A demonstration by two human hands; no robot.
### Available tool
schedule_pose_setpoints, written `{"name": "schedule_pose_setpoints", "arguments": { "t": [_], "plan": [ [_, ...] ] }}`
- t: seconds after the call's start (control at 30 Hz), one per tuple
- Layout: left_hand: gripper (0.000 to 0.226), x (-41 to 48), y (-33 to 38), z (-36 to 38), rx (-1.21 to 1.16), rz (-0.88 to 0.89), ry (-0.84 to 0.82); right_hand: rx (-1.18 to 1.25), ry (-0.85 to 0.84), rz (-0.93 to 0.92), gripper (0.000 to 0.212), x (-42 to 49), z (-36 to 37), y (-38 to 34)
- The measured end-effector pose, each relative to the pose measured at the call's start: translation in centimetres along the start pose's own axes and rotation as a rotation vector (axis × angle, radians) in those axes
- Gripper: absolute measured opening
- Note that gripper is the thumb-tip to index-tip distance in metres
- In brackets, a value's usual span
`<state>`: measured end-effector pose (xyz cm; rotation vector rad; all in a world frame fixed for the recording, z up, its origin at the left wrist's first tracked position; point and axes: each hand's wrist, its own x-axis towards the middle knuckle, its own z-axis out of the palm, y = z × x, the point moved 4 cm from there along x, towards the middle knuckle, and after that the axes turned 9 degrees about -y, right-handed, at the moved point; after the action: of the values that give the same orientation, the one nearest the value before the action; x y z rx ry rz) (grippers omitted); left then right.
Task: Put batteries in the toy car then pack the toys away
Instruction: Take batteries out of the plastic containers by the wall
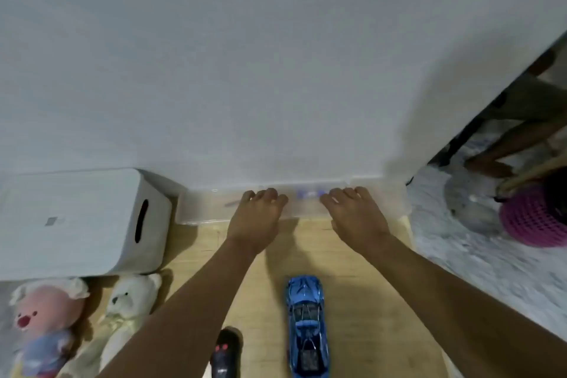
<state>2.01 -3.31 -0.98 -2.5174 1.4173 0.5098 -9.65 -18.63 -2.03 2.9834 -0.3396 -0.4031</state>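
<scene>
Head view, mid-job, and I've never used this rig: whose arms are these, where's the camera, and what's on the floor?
No machine here. A person wears one camera on the head, looking down at their own bare arms. The left hand and right hand both rest on a clear box against the wall; blur hides whether the fingers grip it. On the wooden floor lie a blue toy car, a black remote, a white bear plush and a pink plush, next to a white bin.
</scene>
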Motion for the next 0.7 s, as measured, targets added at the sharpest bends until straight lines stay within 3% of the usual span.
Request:
{"name": "schedule_pose_setpoints", "arguments": {
  "t": [0.17, 0.4, 0.53, 0.7],
  "plan": [
    [0.043, 1.0, 0.2, 0.5, 0.156, 0.092, 0.149, -0.077, 0.182, -0.017, 0.049, 0.8, -0.7, -0.4],
    [0.031, 1.5, -0.3, 2.4, 0.358, 0.188, 0.174, -0.103, 0.138, -0.075, 0.041, 0.8, -0.3, -0.5],
    [0.037, 1.3, -0.4, 2.1, 0.306, 0.178, 0.2, -0.042, 0.086, -0.059, 0.041, 0.5, -0.9, -0.4],
    [0.046, 0.7, -0.3, 0.3, 0.119, 0.011, 0.244, 0.003, 0.065, -0.005, 0.043, 0.7, -3.0, 0.4]
  ]
}}
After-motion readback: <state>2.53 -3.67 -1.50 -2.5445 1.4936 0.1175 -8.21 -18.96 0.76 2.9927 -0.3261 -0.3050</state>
